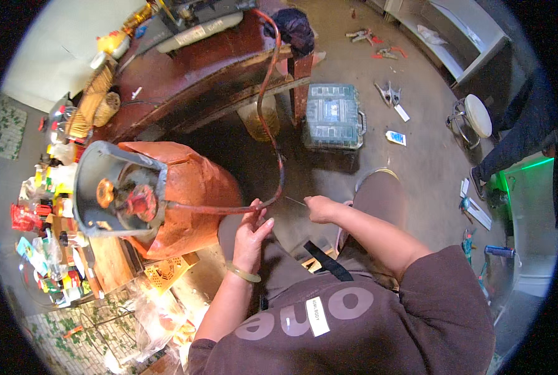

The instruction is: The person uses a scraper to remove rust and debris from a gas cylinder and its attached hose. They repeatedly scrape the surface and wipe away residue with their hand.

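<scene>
An orange gas cylinder [199, 187] stands at my left, its grey metal collar [119, 229] open towards me. Inside the collar are an orange valve knob [105, 192] and a red regulator [141, 202]. From the regulator a red hose [204, 209] runs across my left hand [250, 239] and curves up to the gas stove [204, 30]. The fingers of that hand curl around the hose, with the thumb apart. Closed on a thin metal rod [296, 200], my right hand [322, 209] is right of the hose; the rod points left, its grip hidden in the fist.
A brown wooden table [180, 75] bears the stove. A grey-green tool case [333, 117], pliers [389, 93], clamps [363, 35] and a white tube [396, 137] lie on the floor. At right are a round stool [478, 116] and another person's leg [513, 145]. Cluttered goods [49, 206] crowd the left.
</scene>
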Demonstrator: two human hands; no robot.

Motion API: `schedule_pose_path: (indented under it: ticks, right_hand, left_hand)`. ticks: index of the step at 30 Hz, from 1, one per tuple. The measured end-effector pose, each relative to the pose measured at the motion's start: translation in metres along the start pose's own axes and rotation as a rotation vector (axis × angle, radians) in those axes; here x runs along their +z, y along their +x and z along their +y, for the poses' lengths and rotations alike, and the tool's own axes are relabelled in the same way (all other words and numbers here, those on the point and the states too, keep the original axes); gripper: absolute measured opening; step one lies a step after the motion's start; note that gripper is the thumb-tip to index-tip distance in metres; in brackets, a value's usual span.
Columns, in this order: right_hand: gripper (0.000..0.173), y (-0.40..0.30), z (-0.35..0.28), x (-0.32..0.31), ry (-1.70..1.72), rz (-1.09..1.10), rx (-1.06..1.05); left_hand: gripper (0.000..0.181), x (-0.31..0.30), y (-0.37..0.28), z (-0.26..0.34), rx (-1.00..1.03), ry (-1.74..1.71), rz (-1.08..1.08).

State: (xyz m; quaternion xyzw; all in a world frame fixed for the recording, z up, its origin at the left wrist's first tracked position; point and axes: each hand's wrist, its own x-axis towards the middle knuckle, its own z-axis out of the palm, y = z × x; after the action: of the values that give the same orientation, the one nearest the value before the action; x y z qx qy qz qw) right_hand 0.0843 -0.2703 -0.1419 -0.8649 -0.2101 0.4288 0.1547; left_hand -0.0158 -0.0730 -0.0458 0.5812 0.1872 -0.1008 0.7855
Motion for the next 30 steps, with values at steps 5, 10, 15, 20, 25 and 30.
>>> schedule_pose_path:
  ticks: [5,10,15,20,25,30]
  right_hand:
    - [0.052,-0.032,0.010,-0.002,0.125,0.157,0.019]
    - [0.048,-0.050,0.010,0.000,0.230,0.313,-0.050]
    - [0.040,-0.066,-0.009,-0.006,0.393,0.415,-0.210]
    - [0.037,-0.073,-0.015,-0.011,0.384,0.483,-0.309]
    - [0.031,-0.066,-0.011,-0.011,0.339,0.609,-0.291]
    - [0.030,-0.063,-0.011,-0.009,0.383,0.615,-0.290]
  left_hand:
    - [0.056,0.006,-0.026,0.004,-0.002,-0.086,0.045]
    - [0.054,0.008,-0.041,-0.004,0.032,-0.053,0.048]
    - [0.052,0.009,-0.061,-0.003,0.021,-0.057,0.128]
    - [0.047,0.011,-0.071,0.009,0.078,-0.076,0.170]
    - [0.049,0.011,-0.064,0.017,0.101,-0.077,0.182]
    - [0.049,0.016,-0.055,0.019,0.103,0.165,0.196]
